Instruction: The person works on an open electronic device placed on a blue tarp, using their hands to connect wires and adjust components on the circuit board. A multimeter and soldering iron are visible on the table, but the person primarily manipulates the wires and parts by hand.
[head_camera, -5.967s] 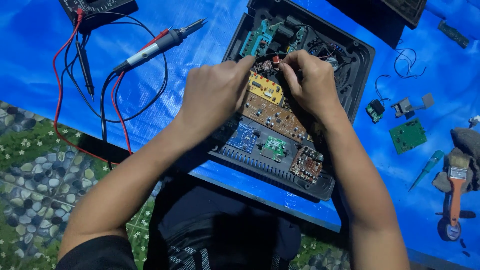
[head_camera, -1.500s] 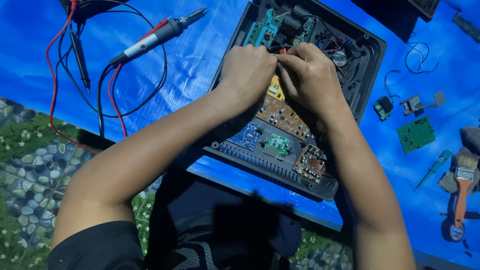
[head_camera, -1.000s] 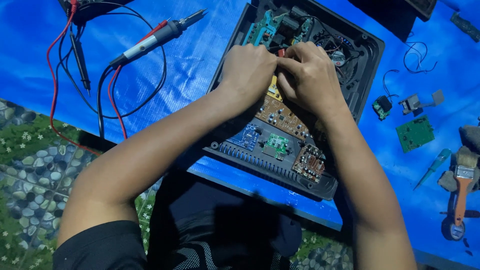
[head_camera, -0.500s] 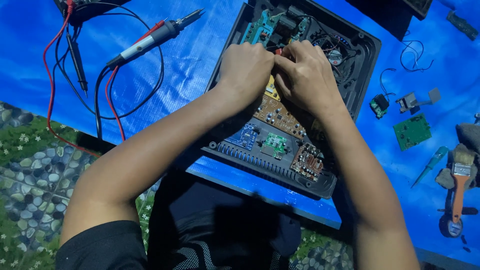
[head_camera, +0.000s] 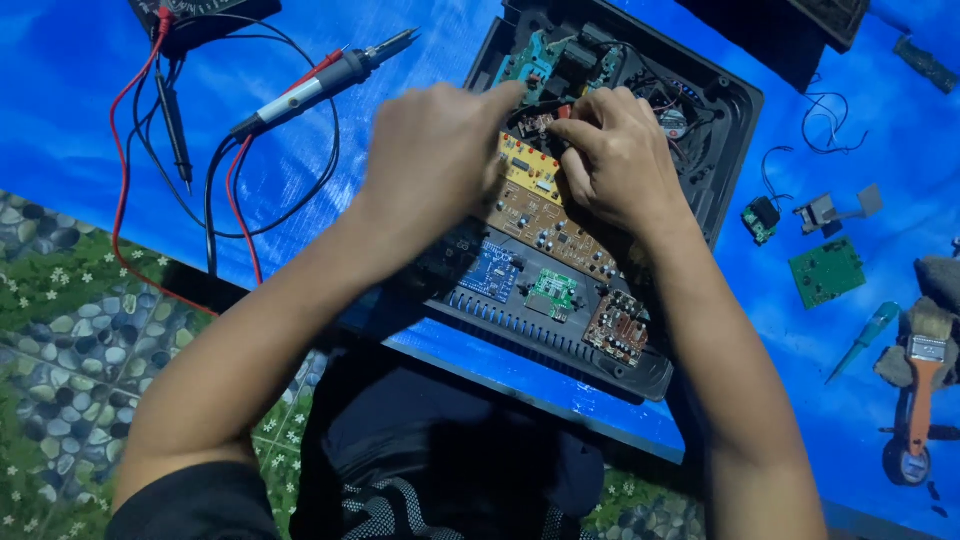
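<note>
A: Head view. Where do we find the work?

B: Both hands meet over the opened black casing (head_camera: 725, 120), far centre on the blue sheet (head_camera: 300, 270). Our left hand (head_camera: 435, 150) and right hand (head_camera: 615, 160) pinch at a small component (head_camera: 537, 124) above the yellow board (head_camera: 525, 168); whether it is gripped, we cannot tell.

A: Handling?

B: We judge the boards stiff, light and fragile; hold them by the edges, never by the soldered parts.

A: Surroundings?

B: A soldering iron (head_camera: 320, 82) and red and black leads (head_camera: 125, 170) lie far left; a green board (head_camera: 826, 271) and a brush (head_camera: 918, 385) right. Patterned pebble flooring (head_camera: 70, 330) lies near left.
</note>
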